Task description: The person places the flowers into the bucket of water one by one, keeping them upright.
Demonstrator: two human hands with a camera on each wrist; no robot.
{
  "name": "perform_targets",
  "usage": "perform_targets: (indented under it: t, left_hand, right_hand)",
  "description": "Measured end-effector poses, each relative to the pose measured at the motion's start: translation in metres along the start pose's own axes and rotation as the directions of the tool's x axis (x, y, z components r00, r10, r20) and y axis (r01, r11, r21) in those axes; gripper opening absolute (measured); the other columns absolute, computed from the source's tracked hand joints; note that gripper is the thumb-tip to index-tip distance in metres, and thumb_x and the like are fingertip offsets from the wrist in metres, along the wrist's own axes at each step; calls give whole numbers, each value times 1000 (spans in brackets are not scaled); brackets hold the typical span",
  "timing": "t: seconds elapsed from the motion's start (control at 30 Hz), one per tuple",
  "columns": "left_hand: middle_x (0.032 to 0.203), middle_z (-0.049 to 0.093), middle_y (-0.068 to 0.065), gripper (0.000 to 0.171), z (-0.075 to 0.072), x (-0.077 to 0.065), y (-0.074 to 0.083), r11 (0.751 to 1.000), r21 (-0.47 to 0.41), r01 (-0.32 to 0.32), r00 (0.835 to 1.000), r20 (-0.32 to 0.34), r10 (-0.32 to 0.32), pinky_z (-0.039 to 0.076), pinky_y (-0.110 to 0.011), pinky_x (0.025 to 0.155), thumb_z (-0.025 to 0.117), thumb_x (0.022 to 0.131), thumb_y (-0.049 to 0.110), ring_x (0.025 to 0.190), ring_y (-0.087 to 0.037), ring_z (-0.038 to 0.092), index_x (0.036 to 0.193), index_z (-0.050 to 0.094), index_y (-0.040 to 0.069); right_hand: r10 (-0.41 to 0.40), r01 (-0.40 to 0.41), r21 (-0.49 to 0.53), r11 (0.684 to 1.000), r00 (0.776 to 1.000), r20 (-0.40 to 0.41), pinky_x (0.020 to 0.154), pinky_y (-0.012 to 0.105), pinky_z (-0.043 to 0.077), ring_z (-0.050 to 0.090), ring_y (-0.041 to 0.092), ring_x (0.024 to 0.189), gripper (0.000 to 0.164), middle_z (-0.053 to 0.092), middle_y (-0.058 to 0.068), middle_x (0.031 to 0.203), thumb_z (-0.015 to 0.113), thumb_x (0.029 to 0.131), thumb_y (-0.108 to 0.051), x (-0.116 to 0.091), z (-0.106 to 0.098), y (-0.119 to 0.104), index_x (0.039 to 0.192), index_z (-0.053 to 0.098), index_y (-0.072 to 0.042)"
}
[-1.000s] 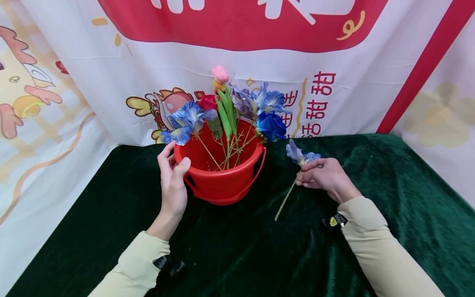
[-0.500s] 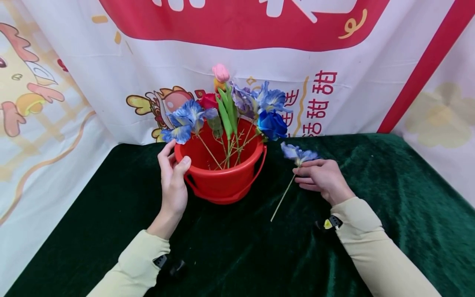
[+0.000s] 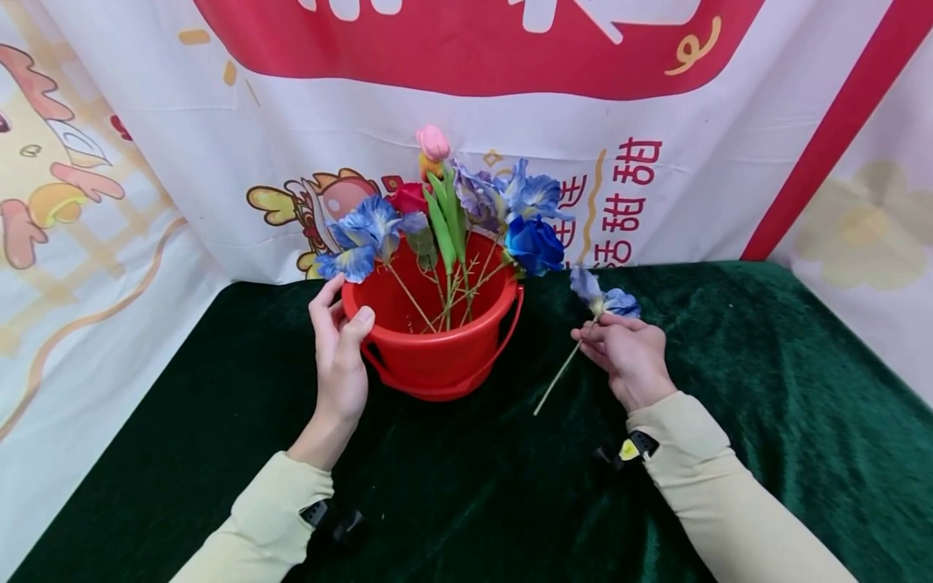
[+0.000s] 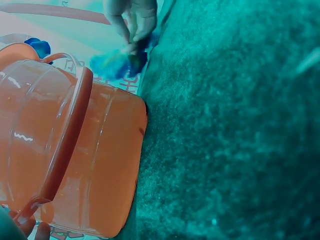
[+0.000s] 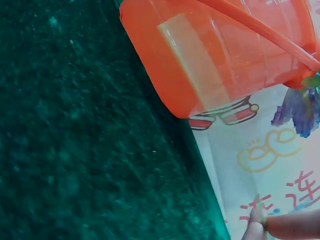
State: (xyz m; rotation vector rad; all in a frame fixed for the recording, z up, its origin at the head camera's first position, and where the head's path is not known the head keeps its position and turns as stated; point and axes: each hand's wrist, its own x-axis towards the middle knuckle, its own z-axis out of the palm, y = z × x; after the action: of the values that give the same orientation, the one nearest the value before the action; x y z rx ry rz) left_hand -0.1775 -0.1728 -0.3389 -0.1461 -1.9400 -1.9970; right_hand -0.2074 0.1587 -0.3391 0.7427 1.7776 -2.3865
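Observation:
My left hand holds the left side of a red bucket, with the thumb at the rim and the fingers reaching round the outside. Artificial flowers stand in the bucket: a pink tulip, a red rose, a blue rose and blue irises. To the right of the bucket, my right hand pinches a single blue iris just below its bloom. Its thin stem slants down to the left over the cloth. In the left wrist view the iris hangs blurred beyond the bucket.
Dark green velvet cloth covers the table. Behind it hangs a white printed backdrop with a red banner and cartoon figures. The bucket's handle hangs down at its side.
The right hand turns the iris in its fingers; the bloom swings left, then back right, and the stem's lower end shifts slightly. The left hand and bucket stay put.

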Motion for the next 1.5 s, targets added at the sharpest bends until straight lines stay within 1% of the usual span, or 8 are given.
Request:
perform_targets:
  t: [0.17,0.47,0.77,1.0,1.1,1.23,1.37,1.5]
  left_hand:
    - [157,38,-3,59,-1,0,1,1000,1,-6,1000,-3,6,44,-48,116,48,105,28,146,-23,41,159,25,28]
    - [158,37,-4,59,0,0,1,1000,2,-2,1000,0,2,43,-49,117,49,105,29,147,-24,40,159,25,29]
    - [156,39,-3,59,-1,0,0,1000,10,-5,1000,-12,5,43,-48,117,48,105,28,145,-23,41,159,26,28]
    - [157,38,-4,59,-2,0,-1,1000,7,5,1000,-15,-4,42,-49,117,48,105,29,146,-23,39,159,26,28]
    - [157,38,-4,59,-1,0,-1,1000,-1,10,1000,-6,-10,42,-50,118,48,105,29,146,-24,40,159,25,28]
    - [158,37,-7,59,0,0,-1,1000,-8,13,1000,2,-13,42,-51,119,48,105,28,147,-27,41,160,25,28]
    - [157,38,-4,59,1,0,-1,1000,-2,13,1000,-1,-13,43,-49,119,48,106,28,146,-25,42,160,25,27]
    - [155,40,-2,59,1,-1,1,1000,4,8,1000,-4,-7,45,-42,116,48,105,28,142,-22,44,160,25,27]
  right_hand:
    - [-50,53,146,988,998,-23,77,20,63,79,7,79,24,80,-5,82,71,97,2,-2,3,-8,117,65,-8]
    - [-96,72,408,910,995,39,86,23,62,81,14,95,30,82,4,105,75,93,3,-18,8,-30,122,74,-5]
    - [-185,100,622,777,980,74,88,26,63,79,18,100,43,77,12,116,77,90,7,-40,22,-61,130,64,-3]
    - [-322,254,683,685,946,-30,85,30,64,81,23,86,29,79,15,98,79,86,12,-50,59,-58,110,67,2]
    - [-459,388,632,671,886,-56,82,33,65,81,23,84,21,80,14,93,79,87,10,-53,73,-46,105,70,3]
    - [-694,619,483,620,719,-30,83,35,66,81,21,86,18,82,10,94,78,90,5,-58,85,-25,107,72,6]
    - [-829,792,271,547,557,47,85,33,66,80,15,90,20,83,4,97,80,90,0,-63,90,-4,109,76,5]
    - [-877,881,58,469,457,148,86,25,63,75,10,91,21,81,6,99,79,89,3,-65,92,11,110,78,5]
